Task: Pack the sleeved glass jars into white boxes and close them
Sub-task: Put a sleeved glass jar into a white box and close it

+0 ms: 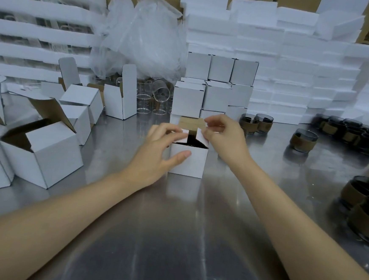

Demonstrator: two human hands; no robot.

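A small white box stands open-topped on the steel table in the middle. Something dark shows inside it. My left hand grips the box, thumb on its front face and fingers folding the left side flap inward. My right hand pinches the right side flap at the top. The brown inside of the rear lid flap stands up behind. Sleeved dark glass jars sit to the right: two behind my right hand, one alone.
Open empty white boxes crowd the left side. Closed white boxes are stacked behind the middle, with clear glass jars and plastic bags beside them. More sleeved jars line the right edge. White foam slabs fill the back.
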